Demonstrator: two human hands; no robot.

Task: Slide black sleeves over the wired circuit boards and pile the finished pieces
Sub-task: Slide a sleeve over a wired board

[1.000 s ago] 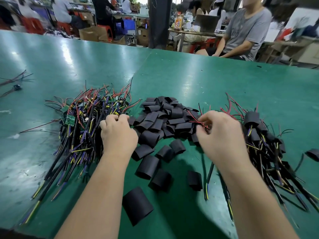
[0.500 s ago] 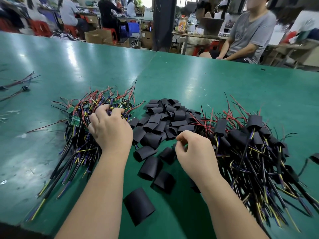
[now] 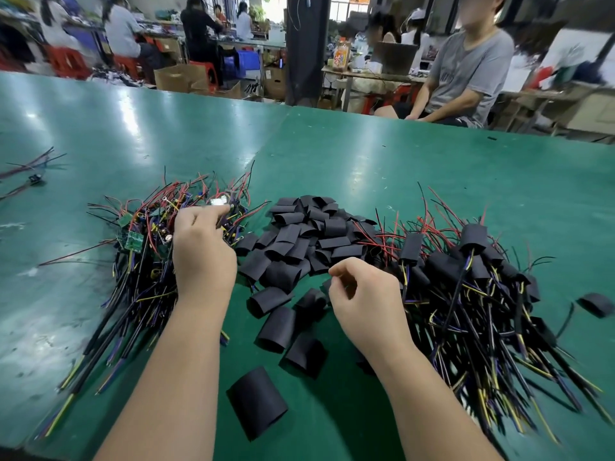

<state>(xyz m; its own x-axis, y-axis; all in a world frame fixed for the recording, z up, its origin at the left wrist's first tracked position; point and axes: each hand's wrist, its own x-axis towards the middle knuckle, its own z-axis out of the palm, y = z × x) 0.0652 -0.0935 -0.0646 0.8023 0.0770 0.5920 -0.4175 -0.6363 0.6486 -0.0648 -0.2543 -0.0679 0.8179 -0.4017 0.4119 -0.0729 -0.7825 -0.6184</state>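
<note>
Black sleeves (image 3: pixel 309 234) lay heaped between the hands, probably light and soft, best pinched at an open end; left hand (image 3: pixel 203 257) pinched a wired circuit board (image 3: pixel 219 201); right hand (image 3: pixel 362 294) fingers curled, contents unclear

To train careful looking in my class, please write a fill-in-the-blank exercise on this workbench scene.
1. The table top is coloured ___.
2. The loose black sleeves lie ___ the two wired piles.
3. The sleeved pieces are piled on the person's ___ side.
4. The left hand reaches into the pile of boards that lack ___.
Missing words: green; between; right; sleeves.
</note>
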